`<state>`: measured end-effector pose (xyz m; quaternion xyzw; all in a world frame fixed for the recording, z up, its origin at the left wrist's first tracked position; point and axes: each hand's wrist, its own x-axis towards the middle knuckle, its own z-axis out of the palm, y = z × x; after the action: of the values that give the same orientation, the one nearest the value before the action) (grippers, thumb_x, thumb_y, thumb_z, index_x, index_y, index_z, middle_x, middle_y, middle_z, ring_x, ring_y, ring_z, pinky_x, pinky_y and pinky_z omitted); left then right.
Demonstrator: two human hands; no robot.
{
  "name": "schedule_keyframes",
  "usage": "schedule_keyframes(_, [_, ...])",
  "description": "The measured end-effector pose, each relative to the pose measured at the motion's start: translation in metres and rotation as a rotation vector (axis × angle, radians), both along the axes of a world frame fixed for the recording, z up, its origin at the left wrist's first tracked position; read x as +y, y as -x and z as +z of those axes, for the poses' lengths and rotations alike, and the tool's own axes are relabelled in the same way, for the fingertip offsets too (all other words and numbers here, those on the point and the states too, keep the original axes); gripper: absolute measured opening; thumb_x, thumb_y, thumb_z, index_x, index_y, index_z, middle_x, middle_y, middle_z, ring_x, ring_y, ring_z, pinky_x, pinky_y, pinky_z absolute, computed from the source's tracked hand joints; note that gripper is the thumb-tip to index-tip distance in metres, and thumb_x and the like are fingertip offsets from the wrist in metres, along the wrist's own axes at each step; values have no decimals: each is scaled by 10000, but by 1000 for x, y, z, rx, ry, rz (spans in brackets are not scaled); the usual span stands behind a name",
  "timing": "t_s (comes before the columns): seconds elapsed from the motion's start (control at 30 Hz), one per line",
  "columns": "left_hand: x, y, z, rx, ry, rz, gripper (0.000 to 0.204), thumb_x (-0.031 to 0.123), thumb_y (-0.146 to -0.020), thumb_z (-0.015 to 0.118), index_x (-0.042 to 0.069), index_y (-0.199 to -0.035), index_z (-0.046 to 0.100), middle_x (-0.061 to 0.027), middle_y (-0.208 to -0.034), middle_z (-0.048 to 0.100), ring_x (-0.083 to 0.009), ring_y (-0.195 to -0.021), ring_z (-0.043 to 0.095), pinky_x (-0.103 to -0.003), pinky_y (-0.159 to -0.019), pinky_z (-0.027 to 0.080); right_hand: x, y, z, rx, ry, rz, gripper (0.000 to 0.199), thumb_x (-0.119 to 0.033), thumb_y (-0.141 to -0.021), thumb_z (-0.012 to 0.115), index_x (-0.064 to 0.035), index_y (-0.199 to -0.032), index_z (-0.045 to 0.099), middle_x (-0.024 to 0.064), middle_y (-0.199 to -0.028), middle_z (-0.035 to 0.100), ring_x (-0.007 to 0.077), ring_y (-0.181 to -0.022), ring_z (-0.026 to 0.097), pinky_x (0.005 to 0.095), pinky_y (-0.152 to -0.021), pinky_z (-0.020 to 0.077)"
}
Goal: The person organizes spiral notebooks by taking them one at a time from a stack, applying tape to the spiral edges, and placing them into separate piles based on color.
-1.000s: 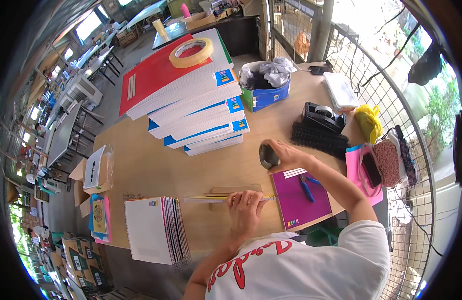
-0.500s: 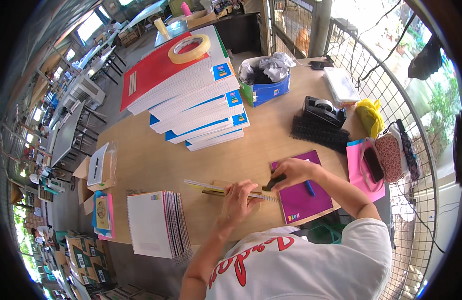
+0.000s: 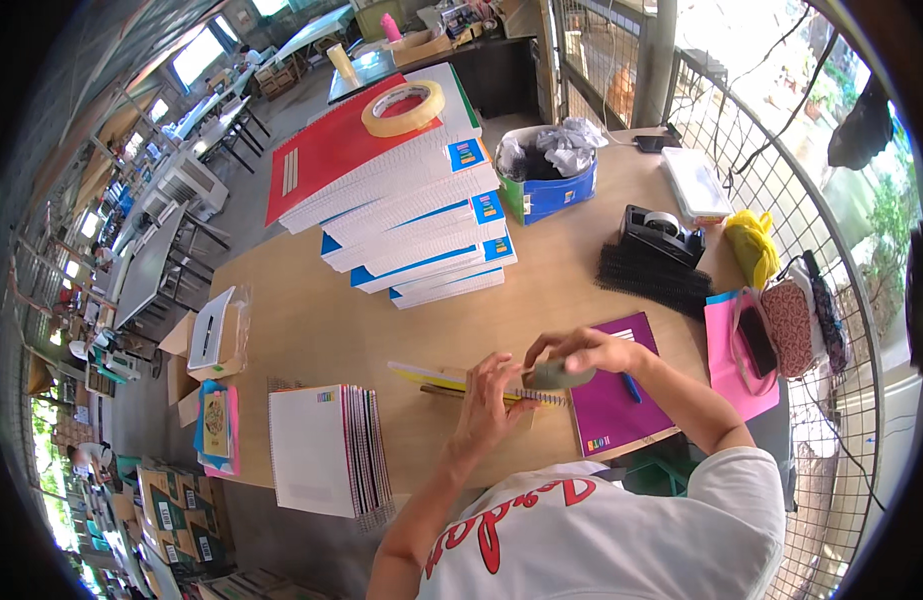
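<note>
A spiral-bound notebook (image 3: 413, 374) stands nearly edge-on over the table, its yellow inner side showing and its coil toward the right. My left hand (image 3: 484, 408) is closed on it, fingers over the top edge. My right hand (image 3: 596, 350) grips a dark olive-grey rounded object (image 3: 558, 374) just above the coil end; its exact kind is unclear, and whether it touches the notebook cannot be made out. Under my right forearm lies a purple notebook (image 3: 629, 405) with a blue pen (image 3: 632, 388) on it.
Tall notebook stacks (image 3: 411, 225) stand at the far side, topped by a tape roll (image 3: 403, 107). Another notebook stack (image 3: 311, 450) is at the left front. Black coils (image 3: 653, 278) lie by a tape dispenser (image 3: 663, 237); a box of scraps (image 3: 556, 195) stands behind.
My right hand has lifted slightly and turned the dark object so its broad side shows. My left hand still holds the notebook. The whole view has shifted a little.
</note>
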<state>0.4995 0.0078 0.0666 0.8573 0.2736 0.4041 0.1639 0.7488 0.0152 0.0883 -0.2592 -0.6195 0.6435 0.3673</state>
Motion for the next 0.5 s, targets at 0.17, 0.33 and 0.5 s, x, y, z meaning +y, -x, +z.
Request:
schedule_keyframes(0.17, [10,34,10,186,-134,218,507,496,-748,788,163,-1073,586,-29,-1110,605,-234,-1058,565,-482,-1014,325,6,-1,-7,-582,-305,-202,496,-512,-807,738,-67,-1023,784,139,-1167,629,313,-1011,649,418,-892,507])
schedule_keyframes(0.33, [16,50,3,194,-117,296,438,600,-764,739,193,-797,581,56,-833,612,-179,-880,574,-469,-1040,258,2,21,15,-587,-260,-130,440,-433,-843,732,-61,-1075,770,138,-1200,627,293,-1088,626,359,-960,476])
schedule_keyframes(0.5, [20,51,0,186,-127,262,418,552,-748,764,199,-855,567,68,-854,613,-170,-875,573,-475,-1026,247,5,36,24,-604,-342,0,426,-408,-856,722,-56,-1093,762,145,-1184,627,296,-1094,626,371,-951,485])
